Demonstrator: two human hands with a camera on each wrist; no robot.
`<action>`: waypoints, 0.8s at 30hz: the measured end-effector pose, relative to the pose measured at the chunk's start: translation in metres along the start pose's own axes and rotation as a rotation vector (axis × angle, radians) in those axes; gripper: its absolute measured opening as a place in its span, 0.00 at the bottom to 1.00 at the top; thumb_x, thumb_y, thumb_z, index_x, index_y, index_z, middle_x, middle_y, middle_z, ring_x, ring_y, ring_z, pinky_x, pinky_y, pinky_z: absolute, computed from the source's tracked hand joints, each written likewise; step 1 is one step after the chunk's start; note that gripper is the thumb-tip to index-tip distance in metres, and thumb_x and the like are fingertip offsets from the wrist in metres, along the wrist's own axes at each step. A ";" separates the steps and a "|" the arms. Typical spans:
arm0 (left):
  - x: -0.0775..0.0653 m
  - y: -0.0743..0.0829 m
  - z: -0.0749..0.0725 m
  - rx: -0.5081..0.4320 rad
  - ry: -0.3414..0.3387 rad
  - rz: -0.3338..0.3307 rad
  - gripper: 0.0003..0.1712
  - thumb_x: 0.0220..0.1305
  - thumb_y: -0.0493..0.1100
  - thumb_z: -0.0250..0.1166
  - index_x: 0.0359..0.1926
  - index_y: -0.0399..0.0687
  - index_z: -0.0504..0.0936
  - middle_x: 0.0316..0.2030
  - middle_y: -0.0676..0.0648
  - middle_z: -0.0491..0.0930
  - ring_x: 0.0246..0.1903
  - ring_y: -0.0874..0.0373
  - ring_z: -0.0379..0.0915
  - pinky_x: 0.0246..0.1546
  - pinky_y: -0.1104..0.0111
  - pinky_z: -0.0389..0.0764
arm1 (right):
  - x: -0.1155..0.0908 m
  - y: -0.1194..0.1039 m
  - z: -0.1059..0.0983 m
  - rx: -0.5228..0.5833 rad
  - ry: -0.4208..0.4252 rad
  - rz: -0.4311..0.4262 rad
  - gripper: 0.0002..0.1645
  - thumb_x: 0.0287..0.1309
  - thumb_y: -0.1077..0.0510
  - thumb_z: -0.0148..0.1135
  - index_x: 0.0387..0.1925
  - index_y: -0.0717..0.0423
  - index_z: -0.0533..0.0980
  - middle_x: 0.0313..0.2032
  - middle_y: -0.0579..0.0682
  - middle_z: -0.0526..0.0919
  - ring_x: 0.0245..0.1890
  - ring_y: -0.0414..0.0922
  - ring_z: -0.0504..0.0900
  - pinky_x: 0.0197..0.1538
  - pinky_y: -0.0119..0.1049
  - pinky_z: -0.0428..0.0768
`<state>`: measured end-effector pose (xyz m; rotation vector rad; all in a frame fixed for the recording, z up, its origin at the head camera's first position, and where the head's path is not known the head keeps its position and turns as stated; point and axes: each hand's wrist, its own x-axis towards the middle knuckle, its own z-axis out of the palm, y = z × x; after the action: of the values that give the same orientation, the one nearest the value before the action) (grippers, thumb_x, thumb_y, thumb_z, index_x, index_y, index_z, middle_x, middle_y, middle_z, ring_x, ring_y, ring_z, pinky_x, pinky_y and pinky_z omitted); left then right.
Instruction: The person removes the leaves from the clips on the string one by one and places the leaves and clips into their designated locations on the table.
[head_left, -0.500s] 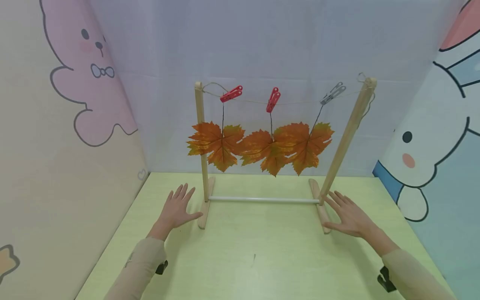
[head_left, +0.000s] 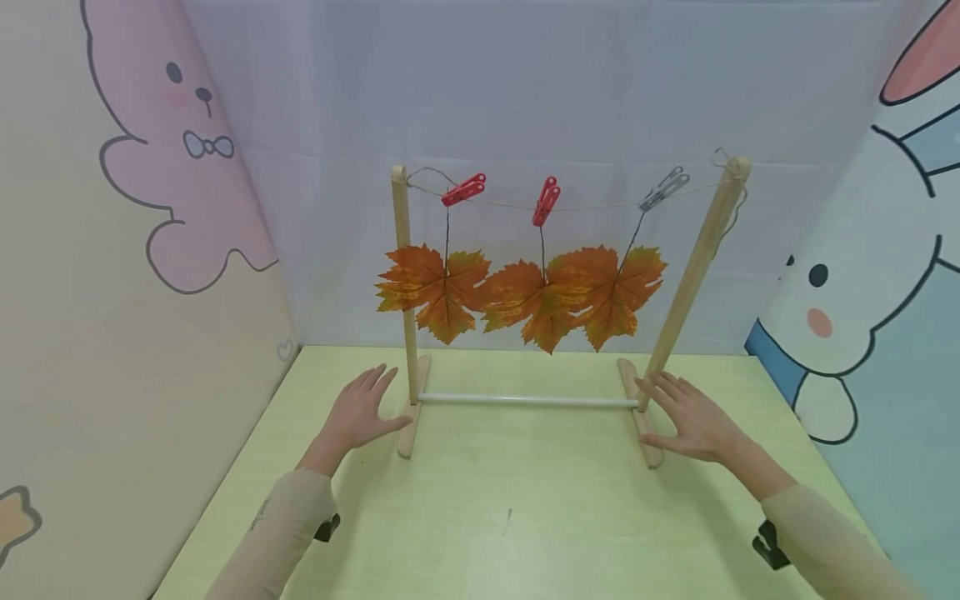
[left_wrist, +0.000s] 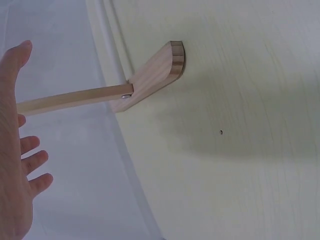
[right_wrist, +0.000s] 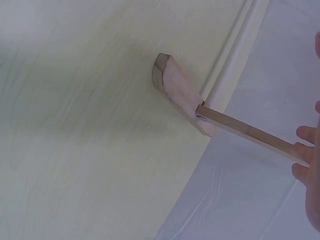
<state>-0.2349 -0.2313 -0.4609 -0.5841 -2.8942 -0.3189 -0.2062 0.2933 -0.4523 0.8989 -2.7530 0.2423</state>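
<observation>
Wooden rack [head_left: 693, 279] on pale table [head_left: 525, 483], left hand [head_left: 362, 410] spread just beside the rack's left side, right hand [head_left: 693, 423] spread at the rack's right side, contact unclear, 3 orange leaves [head_left: 542, 304] hang from the rack's string [head_left: 592, 207] by 2 red clips [head_left: 546, 202] and 1 gray clip [head_left: 663, 191]

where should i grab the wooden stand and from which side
Likely low on the left post with the left hand and the right post with the right hand, each from its outer side: both posts are slim, bare below the orange leaves, and linked near the base by a white rod.
</observation>
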 end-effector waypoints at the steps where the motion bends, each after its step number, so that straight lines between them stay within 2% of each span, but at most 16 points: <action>1: 0.000 0.001 -0.001 -0.006 0.009 0.003 0.50 0.48 0.65 0.63 0.64 0.39 0.61 0.62 0.36 0.61 0.60 0.40 0.57 0.57 0.49 0.61 | 0.001 -0.001 -0.001 0.000 0.002 -0.003 0.48 0.44 0.39 0.65 0.61 0.62 0.62 0.57 0.67 0.66 0.57 0.64 0.63 0.56 0.59 0.62; 13: 0.005 0.010 -0.011 -0.046 0.062 0.028 0.49 0.47 0.63 0.65 0.63 0.39 0.62 0.58 0.37 0.66 0.57 0.42 0.62 0.52 0.48 0.67 | 0.014 -0.011 -0.015 0.021 0.006 -0.024 0.49 0.44 0.37 0.64 0.63 0.57 0.60 0.58 0.66 0.66 0.57 0.62 0.65 0.54 0.59 0.65; 19: 0.009 0.016 -0.018 -0.042 0.104 0.060 0.46 0.47 0.59 0.68 0.62 0.40 0.63 0.56 0.38 0.69 0.55 0.43 0.64 0.49 0.50 0.71 | 0.022 -0.016 -0.019 0.022 0.055 -0.070 0.50 0.41 0.38 0.66 0.63 0.58 0.61 0.58 0.64 0.67 0.58 0.62 0.63 0.55 0.59 0.63; 24: 0.012 0.020 -0.025 -0.071 0.147 0.084 0.45 0.45 0.55 0.70 0.61 0.39 0.65 0.54 0.38 0.70 0.54 0.43 0.66 0.47 0.49 0.72 | 0.029 -0.020 -0.023 0.023 0.086 -0.113 0.50 0.41 0.39 0.67 0.62 0.59 0.62 0.58 0.63 0.67 0.57 0.62 0.65 0.53 0.59 0.66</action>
<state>-0.2345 -0.2150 -0.4305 -0.6621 -2.7187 -0.4348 -0.2133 0.2664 -0.4204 1.0219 -2.6153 0.2858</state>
